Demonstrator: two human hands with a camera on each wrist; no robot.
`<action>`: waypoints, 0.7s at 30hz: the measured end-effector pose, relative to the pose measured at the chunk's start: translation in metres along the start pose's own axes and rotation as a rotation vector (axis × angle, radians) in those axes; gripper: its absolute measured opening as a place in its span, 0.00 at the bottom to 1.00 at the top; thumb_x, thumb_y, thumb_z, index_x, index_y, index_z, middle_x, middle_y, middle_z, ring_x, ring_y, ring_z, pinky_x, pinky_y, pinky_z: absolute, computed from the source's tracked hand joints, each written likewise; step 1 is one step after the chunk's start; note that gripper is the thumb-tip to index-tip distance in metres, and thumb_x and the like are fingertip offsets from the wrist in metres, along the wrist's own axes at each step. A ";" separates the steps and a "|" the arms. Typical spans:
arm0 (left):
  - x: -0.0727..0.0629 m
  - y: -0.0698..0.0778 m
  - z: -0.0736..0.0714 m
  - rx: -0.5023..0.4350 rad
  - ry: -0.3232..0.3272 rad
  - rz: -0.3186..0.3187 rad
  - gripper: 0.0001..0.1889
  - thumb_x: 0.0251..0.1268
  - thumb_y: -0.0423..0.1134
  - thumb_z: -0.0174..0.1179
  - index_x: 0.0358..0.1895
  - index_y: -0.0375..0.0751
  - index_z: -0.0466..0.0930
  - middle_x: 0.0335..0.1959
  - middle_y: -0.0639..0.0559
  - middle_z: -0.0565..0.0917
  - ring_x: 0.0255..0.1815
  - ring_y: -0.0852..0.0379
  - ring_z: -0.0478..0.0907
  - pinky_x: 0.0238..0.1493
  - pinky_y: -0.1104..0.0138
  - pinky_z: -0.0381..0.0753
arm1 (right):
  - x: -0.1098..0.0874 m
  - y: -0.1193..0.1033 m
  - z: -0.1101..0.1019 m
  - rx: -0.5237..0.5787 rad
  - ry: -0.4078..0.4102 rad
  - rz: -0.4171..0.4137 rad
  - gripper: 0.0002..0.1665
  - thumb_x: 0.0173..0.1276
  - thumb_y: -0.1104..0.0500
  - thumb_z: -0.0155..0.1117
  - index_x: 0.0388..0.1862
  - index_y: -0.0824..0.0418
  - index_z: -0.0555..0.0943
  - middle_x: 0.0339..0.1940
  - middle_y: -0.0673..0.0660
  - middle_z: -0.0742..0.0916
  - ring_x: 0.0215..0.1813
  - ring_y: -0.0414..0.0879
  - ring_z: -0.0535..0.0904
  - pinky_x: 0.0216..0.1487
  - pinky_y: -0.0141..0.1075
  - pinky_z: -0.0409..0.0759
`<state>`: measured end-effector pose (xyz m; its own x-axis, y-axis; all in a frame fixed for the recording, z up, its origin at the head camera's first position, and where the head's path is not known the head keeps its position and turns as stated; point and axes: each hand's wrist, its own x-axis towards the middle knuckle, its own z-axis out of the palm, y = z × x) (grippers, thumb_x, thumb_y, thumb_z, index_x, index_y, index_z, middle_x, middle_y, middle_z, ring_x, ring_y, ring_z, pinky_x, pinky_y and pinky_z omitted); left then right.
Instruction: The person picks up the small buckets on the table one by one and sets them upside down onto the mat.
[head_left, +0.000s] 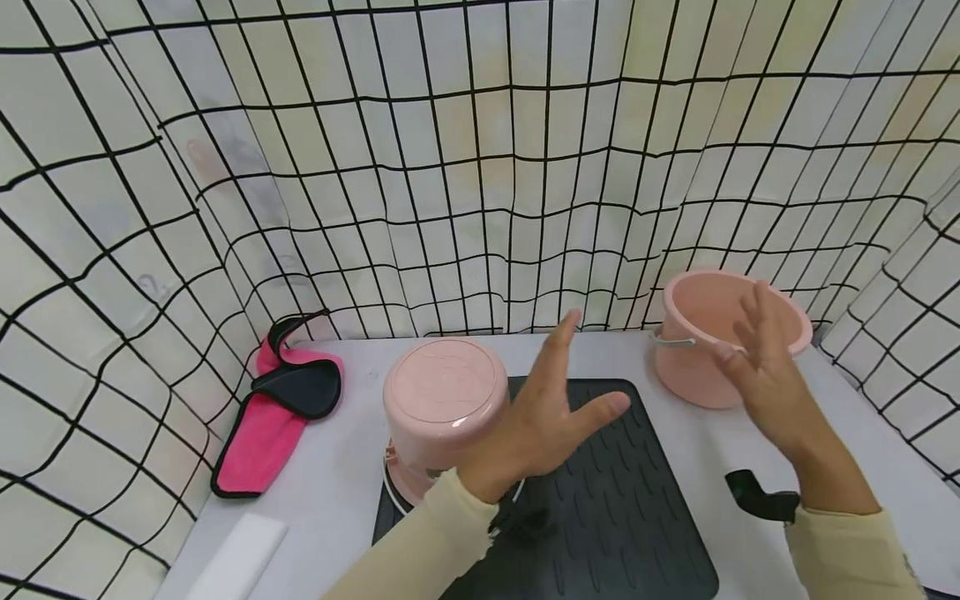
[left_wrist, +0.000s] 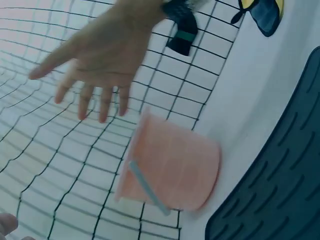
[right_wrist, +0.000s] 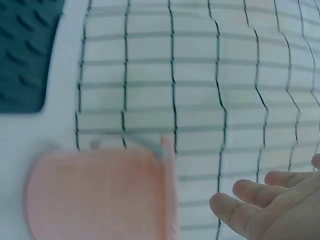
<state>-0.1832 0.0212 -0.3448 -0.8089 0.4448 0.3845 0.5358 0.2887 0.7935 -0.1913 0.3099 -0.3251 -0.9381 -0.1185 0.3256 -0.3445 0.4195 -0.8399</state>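
Note:
A pink bucket (head_left: 446,392) stands upside down on the black ribbed mat (head_left: 600,483), its base facing up. My left hand (head_left: 532,421) is raised over the mat beside this bucket, fingers straight and thumb spread, holding nothing. A second pink bucket (head_left: 682,367) stands upright at the right, its mouth up and its handle down at the side. In front of it my right hand (head_left: 776,396) is lifted with fingers extended. The left wrist view shows the right hand's open palm (left_wrist: 107,55) above that bucket (left_wrist: 175,165), apart from its rim. Nothing is in either hand.
A pink and black cloth item (head_left: 270,425) lies at the left of the white table (head_left: 337,483). Nearer the front left is a white block-like object (head_left: 240,554). Black netting (head_left: 480,192) surrounds the table. A yellow and dark item (left_wrist: 265,15) shows in the left wrist view.

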 end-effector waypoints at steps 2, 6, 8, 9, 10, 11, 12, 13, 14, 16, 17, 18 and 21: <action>0.015 0.000 0.016 0.014 -0.032 -0.007 0.52 0.70 0.75 0.50 0.85 0.65 0.28 0.86 0.63 0.36 0.86 0.59 0.36 0.81 0.41 0.51 | 0.004 0.004 -0.020 -0.007 0.060 0.013 0.50 0.82 0.46 0.48 0.85 0.36 0.26 0.88 0.52 0.37 0.86 0.66 0.34 0.75 0.74 0.36; 0.044 -0.004 0.047 0.017 -0.044 -0.034 0.53 0.72 0.67 0.56 0.86 0.60 0.29 0.87 0.60 0.38 0.86 0.57 0.40 0.81 0.44 0.55 | 0.016 0.021 -0.056 -0.033 0.165 0.060 0.50 0.83 0.48 0.45 0.84 0.40 0.22 0.87 0.57 0.32 0.84 0.66 0.26 0.73 0.73 0.28; 0.058 -0.008 0.062 -0.008 -0.041 -0.071 0.52 0.72 0.66 0.56 0.86 0.61 0.30 0.87 0.59 0.40 0.86 0.56 0.43 0.80 0.44 0.58 | 0.022 0.034 -0.071 -0.032 0.203 0.106 0.50 0.84 0.46 0.42 0.84 0.42 0.20 0.86 0.60 0.30 0.83 0.66 0.23 0.72 0.74 0.26; 0.065 -0.011 0.069 -0.024 -0.042 -0.094 0.52 0.72 0.67 0.56 0.86 0.62 0.30 0.87 0.59 0.40 0.86 0.55 0.44 0.79 0.44 0.59 | 0.023 0.040 -0.078 -0.031 0.218 0.131 0.49 0.85 0.46 0.41 0.84 0.43 0.20 0.86 0.62 0.30 0.83 0.66 0.22 0.71 0.75 0.25; 0.071 -0.014 0.076 -0.046 -0.043 -0.121 0.52 0.72 0.67 0.56 0.86 0.63 0.30 0.86 0.60 0.41 0.86 0.55 0.45 0.78 0.44 0.60 | 0.024 0.047 -0.084 -0.031 0.234 0.157 0.48 0.85 0.45 0.39 0.84 0.44 0.19 0.85 0.63 0.30 0.83 0.65 0.21 0.71 0.75 0.25; 0.077 -0.017 0.084 -0.075 -0.042 -0.150 0.52 0.71 0.68 0.57 0.85 0.65 0.30 0.86 0.60 0.42 0.85 0.55 0.47 0.78 0.45 0.62 | 0.025 0.055 -0.090 -0.020 0.247 0.182 0.48 0.86 0.44 0.38 0.83 0.45 0.18 0.85 0.63 0.30 0.83 0.66 0.21 0.71 0.75 0.25; 0.082 -0.019 0.091 -0.105 -0.039 -0.179 0.52 0.71 0.68 0.57 0.85 0.66 0.30 0.86 0.61 0.44 0.85 0.54 0.49 0.77 0.46 0.64 | 0.024 0.062 -0.096 -0.007 0.258 0.209 0.48 0.86 0.44 0.37 0.83 0.46 0.18 0.85 0.63 0.29 0.82 0.67 0.21 0.70 0.75 0.25; 0.087 -0.022 0.098 -0.137 -0.036 -0.205 0.53 0.70 0.68 0.58 0.85 0.67 0.30 0.85 0.61 0.46 0.84 0.54 0.51 0.76 0.47 0.66 | 0.024 0.070 -0.102 0.011 0.263 0.241 0.47 0.86 0.43 0.35 0.83 0.46 0.17 0.84 0.62 0.28 0.82 0.68 0.20 0.71 0.75 0.25; 0.091 -0.024 0.104 -0.174 -0.033 -0.228 0.53 0.70 0.67 0.60 0.85 0.67 0.31 0.85 0.61 0.47 0.83 0.54 0.52 0.75 0.48 0.67 | 0.024 0.077 -0.107 0.036 0.263 0.271 0.47 0.86 0.41 0.34 0.83 0.46 0.16 0.84 0.61 0.27 0.81 0.69 0.20 0.70 0.75 0.25; 0.097 -0.029 0.115 -0.228 -0.033 -0.272 0.55 0.68 0.66 0.62 0.85 0.67 0.31 0.84 0.60 0.52 0.82 0.55 0.56 0.72 0.50 0.70 | 0.022 0.091 -0.114 0.077 0.260 0.342 0.48 0.85 0.37 0.33 0.82 0.45 0.15 0.83 0.59 0.24 0.80 0.72 0.19 0.71 0.74 0.25; 0.098 -0.031 0.120 -0.241 -0.034 -0.293 0.55 0.67 0.66 0.63 0.85 0.67 0.31 0.83 0.61 0.52 0.81 0.55 0.57 0.72 0.50 0.71 | 0.021 0.098 -0.117 0.110 0.256 0.375 0.49 0.84 0.35 0.33 0.82 0.44 0.15 0.82 0.59 0.23 0.79 0.74 0.19 0.71 0.74 0.25; 0.100 -0.033 0.125 -0.242 -0.038 -0.307 0.56 0.67 0.66 0.64 0.85 0.67 0.31 0.83 0.60 0.54 0.81 0.55 0.58 0.71 0.51 0.71 | 0.021 0.104 -0.119 0.138 0.248 0.410 0.50 0.83 0.32 0.33 0.81 0.42 0.15 0.82 0.59 0.22 0.78 0.75 0.19 0.72 0.74 0.25; 0.105 -0.043 0.135 -0.204 -0.058 -0.339 0.57 0.65 0.67 0.64 0.85 0.65 0.31 0.84 0.60 0.52 0.82 0.55 0.55 0.73 0.49 0.70 | 0.018 0.123 -0.123 0.271 0.206 0.499 0.51 0.79 0.25 0.34 0.80 0.35 0.15 0.80 0.59 0.20 0.78 0.72 0.16 0.72 0.73 0.24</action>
<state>-0.2587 0.1696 -0.4026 -0.9136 0.4018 0.0619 0.1770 0.2560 0.9503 -0.2461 0.4702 -0.3689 -0.9718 0.2212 -0.0817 0.1128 0.1318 -0.9848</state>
